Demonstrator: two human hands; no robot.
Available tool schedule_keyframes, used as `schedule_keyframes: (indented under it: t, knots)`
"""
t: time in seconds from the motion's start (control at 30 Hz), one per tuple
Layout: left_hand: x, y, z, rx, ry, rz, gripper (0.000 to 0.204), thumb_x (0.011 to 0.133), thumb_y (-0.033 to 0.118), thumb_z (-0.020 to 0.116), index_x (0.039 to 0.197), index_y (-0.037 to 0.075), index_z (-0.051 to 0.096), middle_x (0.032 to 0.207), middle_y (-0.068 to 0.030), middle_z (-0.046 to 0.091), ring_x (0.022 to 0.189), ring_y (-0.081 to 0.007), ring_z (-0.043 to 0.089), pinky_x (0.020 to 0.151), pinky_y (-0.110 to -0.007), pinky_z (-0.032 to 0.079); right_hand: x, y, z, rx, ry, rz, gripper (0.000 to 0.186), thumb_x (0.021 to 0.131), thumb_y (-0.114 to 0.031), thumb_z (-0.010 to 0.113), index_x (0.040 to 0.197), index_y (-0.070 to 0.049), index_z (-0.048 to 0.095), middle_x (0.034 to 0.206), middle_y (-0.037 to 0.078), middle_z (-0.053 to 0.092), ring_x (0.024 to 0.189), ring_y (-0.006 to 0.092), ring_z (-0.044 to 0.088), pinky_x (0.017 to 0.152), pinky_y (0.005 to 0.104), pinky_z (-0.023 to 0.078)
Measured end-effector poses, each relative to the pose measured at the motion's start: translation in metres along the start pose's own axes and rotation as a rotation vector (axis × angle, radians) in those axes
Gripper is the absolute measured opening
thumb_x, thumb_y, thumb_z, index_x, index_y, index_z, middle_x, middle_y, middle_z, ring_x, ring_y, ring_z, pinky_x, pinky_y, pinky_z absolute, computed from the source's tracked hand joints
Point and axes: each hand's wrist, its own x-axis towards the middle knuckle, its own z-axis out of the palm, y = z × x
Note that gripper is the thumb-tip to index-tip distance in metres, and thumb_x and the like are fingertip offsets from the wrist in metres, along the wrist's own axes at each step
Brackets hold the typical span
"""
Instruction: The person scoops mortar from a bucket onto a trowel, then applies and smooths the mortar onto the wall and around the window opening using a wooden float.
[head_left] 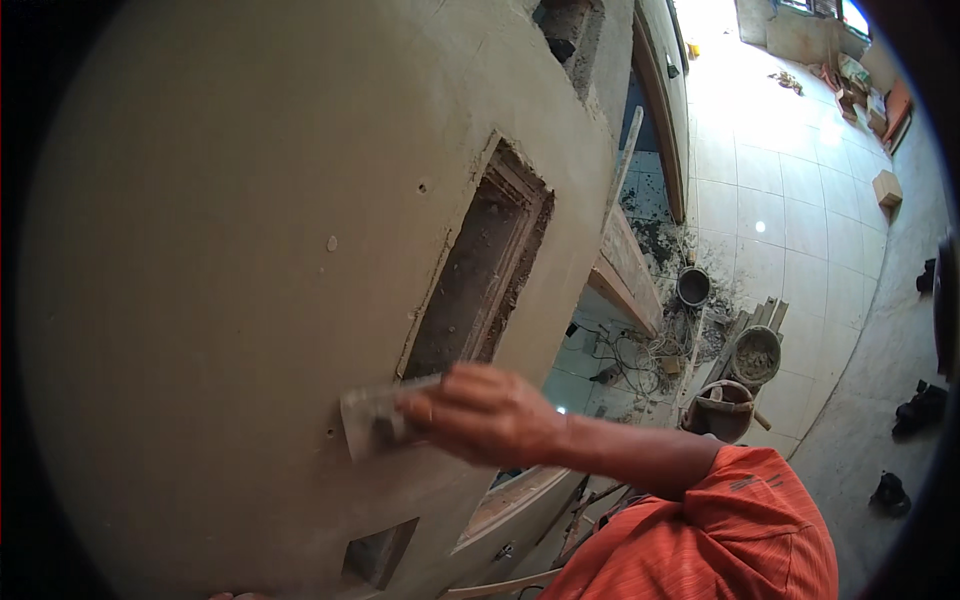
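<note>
My right hand [470, 420], at the end of my red-sleeved arm, is closed on the handle of a flat rectangular trowel [360, 425], slightly blurred. The plate lies at the beige plastered wall [210, 280], just beneath the lower end of a long recessed opening [470, 250] with rough edges. A smaller square opening [375, 550] is cut lower down, and small holes dot the surface. Only a sliver of what appears to be my left hand [235, 596] shows at the bottom edge, too little to tell how its fingers are.
Right of the wall, a doorway with wooden frames [650, 120] borders a tiled floor [810, 230] scattered with debris. On it are a small bucket [693, 287], a bucket of grey mix [757, 350], another bucket [717, 420], timber strips, tangled cables and a cardboard box [887, 188].
</note>
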Motion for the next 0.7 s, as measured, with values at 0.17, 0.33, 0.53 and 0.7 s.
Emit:
schedule_keyframes:
  t: [0.17, 0.33, 0.53, 0.7]
  knots:
    - [0.005, 0.006, -0.006, -0.027, -0.013, -0.024, 0.041, 0.112, 0.026, 0.039, 0.126, -0.01, 0.053, 0.061, 0.0046, 0.039, 0.046, -0.0054, 0.036, 0.043, -0.022, 0.033, -0.073, -0.02, -0.017, 0.212, -0.04, 0.328, 0.041, 0.084, -0.019, 0.081, 0.12, -0.005, 0.068, 0.096, 0.011, 0.067, 0.083, 0.0248, 0.066, 0.072, 0.037, 0.058]
    - [0.003, 0.031, -0.007, -0.124, -0.038, -0.093, 0.043, 0.112, 0.03, 0.039, 0.125, -0.008, 0.056, 0.06, 0.0043, 0.038, 0.046, -0.0056, 0.036, 0.041, -0.022, 0.033, -0.163, -0.014, -0.085, 0.65, 0.247, 1.306, 0.031, 0.095, -0.025, 0.074, 0.116, -0.002, 0.068, 0.087, 0.001, 0.067, 0.076, 0.0132, 0.066, 0.068, 0.0295, 0.055]
    - [-0.154, 0.139, -0.069, -0.665, -0.571, -0.59, 0.041, 0.108, 0.04, 0.043, 0.108, 0.002, 0.059, 0.072, -0.0003, 0.05, 0.053, -0.0105, 0.045, 0.049, -0.025, 0.04, -0.278, -0.009, -0.159, 0.604, 0.884, 1.5, 0.029, 0.1, -0.027, 0.064, 0.12, -0.006, 0.068, 0.104, 0.0, 0.068, 0.093, 0.0093, 0.062, 0.082, 0.0257, 0.048]
    - [-0.26, 0.271, -0.166, -1.301, -1.728, -1.529, 0.039, 0.107, 0.02, 0.053, 0.144, 0.008, 0.05, 0.078, 0.0059, 0.051, 0.062, -0.0032, 0.043, 0.052, -0.021, 0.036, -0.329, -0.028, -0.179, 0.632, 1.034, 1.416, 0.033, 0.102, -0.025, 0.061, 0.128, -0.005, 0.064, 0.112, 0.001, 0.068, 0.098, 0.0101, 0.062, 0.086, 0.026, 0.048]
